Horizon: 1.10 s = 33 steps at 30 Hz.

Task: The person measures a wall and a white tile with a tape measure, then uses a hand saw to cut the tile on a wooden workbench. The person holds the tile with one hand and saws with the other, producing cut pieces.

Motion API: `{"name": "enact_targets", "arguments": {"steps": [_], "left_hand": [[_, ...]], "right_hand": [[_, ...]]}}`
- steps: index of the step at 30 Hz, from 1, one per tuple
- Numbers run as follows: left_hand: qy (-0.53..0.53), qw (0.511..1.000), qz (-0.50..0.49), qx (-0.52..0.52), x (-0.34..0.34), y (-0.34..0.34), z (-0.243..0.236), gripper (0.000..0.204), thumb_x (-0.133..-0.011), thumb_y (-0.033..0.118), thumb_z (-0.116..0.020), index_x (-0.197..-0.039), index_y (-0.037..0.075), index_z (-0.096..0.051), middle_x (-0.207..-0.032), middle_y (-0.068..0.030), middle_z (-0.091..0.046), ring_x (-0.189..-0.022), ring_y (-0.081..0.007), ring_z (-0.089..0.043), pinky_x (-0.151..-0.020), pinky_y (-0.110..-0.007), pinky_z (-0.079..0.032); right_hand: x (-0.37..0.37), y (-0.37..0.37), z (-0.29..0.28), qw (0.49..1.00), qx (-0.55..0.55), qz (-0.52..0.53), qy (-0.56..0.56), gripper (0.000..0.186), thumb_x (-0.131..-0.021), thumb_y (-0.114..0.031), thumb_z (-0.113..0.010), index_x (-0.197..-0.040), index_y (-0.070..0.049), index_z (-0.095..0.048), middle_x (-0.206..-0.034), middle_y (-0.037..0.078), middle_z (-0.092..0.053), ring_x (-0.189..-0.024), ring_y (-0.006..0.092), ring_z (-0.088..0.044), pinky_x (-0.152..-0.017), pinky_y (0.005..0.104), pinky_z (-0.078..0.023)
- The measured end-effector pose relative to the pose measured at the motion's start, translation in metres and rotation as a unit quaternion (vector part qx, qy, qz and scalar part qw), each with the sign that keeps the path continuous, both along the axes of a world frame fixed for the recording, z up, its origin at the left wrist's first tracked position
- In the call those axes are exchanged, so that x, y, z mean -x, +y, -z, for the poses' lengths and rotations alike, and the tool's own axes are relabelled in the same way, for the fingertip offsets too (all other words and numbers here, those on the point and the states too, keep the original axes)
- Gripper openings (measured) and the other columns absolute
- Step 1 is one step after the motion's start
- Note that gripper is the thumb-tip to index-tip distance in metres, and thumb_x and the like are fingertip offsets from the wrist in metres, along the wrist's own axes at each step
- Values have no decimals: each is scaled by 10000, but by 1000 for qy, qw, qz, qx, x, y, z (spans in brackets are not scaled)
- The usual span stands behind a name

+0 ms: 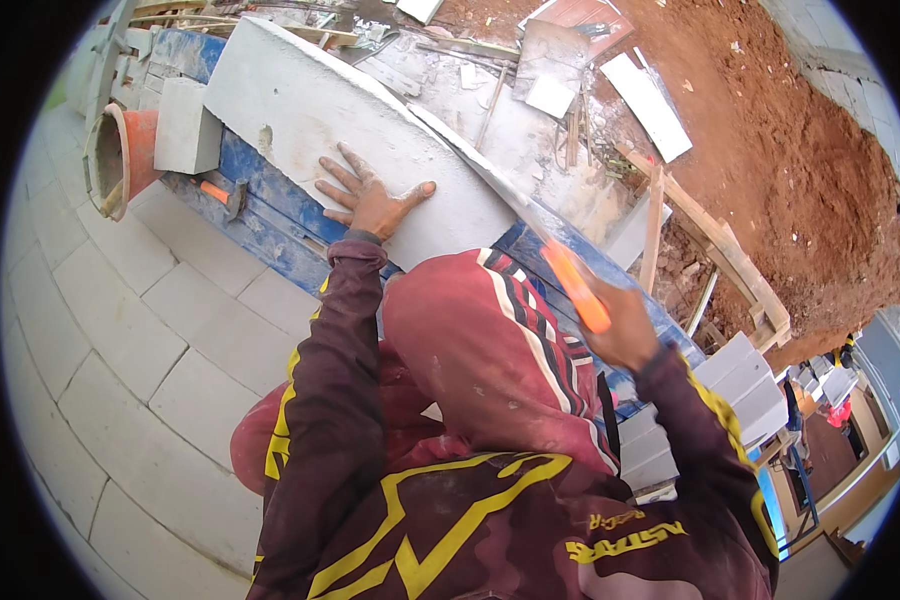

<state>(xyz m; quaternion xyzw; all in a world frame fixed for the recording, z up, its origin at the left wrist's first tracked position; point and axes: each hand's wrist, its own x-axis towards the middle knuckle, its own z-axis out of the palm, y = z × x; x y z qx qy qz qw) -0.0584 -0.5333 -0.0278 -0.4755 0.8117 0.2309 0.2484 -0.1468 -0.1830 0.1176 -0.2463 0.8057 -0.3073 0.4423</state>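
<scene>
A long white lightweight concrete block (pixel 320 115) lies slantwise on a blue, dust-covered plank platform (pixel 270 222). My left hand (pixel 372 205) presses flat on its top with the fingers spread. In my right hand (pixel 625 328) is the orange handle of a handsaw (pixel 577 288). Its pale blade stretches away up-left along the block's right edge, blurred in part. Whether the teeth sit in a cut, I cannot tell. My bent knee (pixel 460 310) in red trousers is against the near end of the block.
A smaller white block (pixel 187 128), an orange bucket tipped on its side (pixel 138 152) and an orange-handled hammer-like tool (pixel 220 195) are at the left. A grey block wall (pixel 130 300) curves below them. Broken boards (pixel 650 105), timber (pixel 710 240) and red soil (pixel 790 130) lie beyond.
</scene>
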Motion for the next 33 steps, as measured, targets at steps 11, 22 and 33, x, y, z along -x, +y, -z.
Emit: {"name": "enact_targets", "arguments": {"steps": [11, 22, 33], "left_hand": [[26, 1000, -2, -3, -3, 0, -1, 1660, -532, 829, -821, -1597, 61, 193, -1612, -359, 228, -1467, -615, 183, -1093, -804, 14], [14, 1000, -14, -13, 0, 2, -8, 1686, -503, 798, -856, -1598, 84, 208, -1618, -334, 248, -1469, -599, 210, -1095, -799, 25], [-19, 999, -12, -35, 5, -2, -10, 1701, -495, 798, -859, -1588, 93, 236, -1620, -306, 275, -1474, -593, 205, -1104, -797, 7]], "right_hand": [[7, 52, -51, 998, -40, 20, -53, 687, -759, -73, -688, -1434, -102, -562, -1052, 217, -720, -863, 419, -696, -736, 439, -564], [33, -92, 29, 997, 49, 65, -1, 448, -839, -105, -662, -1271, 12, -650, -958, 296, -697, -880, 465, -687, -804, 439, -552], [4, -109, 7, 997, -2, 6, 82, 581, -796, -158, -677, -1331, 40, -567, -818, 266, -692, -775, 473, -670, -735, 558, -531]]}}
